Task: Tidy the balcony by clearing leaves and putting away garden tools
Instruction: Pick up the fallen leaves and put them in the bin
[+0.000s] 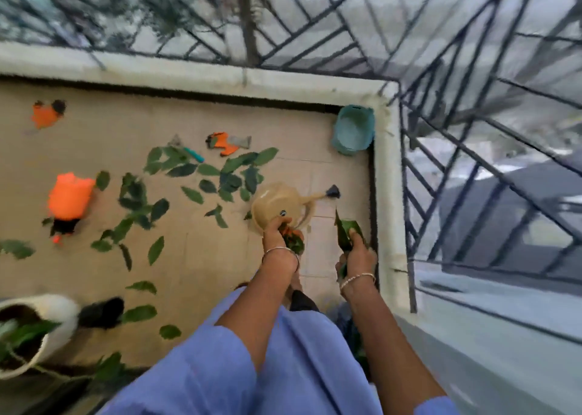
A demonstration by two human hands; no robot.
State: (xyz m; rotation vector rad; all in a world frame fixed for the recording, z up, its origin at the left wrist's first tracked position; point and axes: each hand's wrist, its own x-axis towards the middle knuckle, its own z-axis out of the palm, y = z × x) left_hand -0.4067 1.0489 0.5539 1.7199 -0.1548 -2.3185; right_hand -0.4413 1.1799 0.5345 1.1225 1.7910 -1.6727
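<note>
- Head camera looks down on a balcony floor (195, 273) of beige tiles; the picture is blurred by motion
- Left hand (278, 246) has its fingers curled around a small bunch of leaves (294, 241); something orange is inside the bunch, and I cannot tell what it is
- Right hand (357, 257) grips a bundle of long green leaves (345, 230), with the thumb over them and the leaf tips pointing away from the person
- Both hands are near the right corner of the floor, just beside the low wall (390, 178)
- Watering can (277, 202), beige, is on the floor directly beyond the left hand; I cannot tell whether the fingers touch it. Its spout, with a dark head (333, 191), points to the right
- Loose leaves (182, 169) are scattered over the middle and the left of the floor, apart from both hands
- Trowel (190, 153) with a teal handle lies among the far leaves, and orange and grey gloves (228, 143) lie just beside it
- Orange object (47, 115), too blurred to name, is far to the left near the wall
- Spray bottle (71, 197), orange, lies on its side at the left
- Teal basket (354, 129) is in the far right corner, against the low wall
- White pot (53, 310) with a plant is at the lower left edge, with a black object (100, 312) just beside it
- Black metal railing (441, 162) stands on the low wall
</note>
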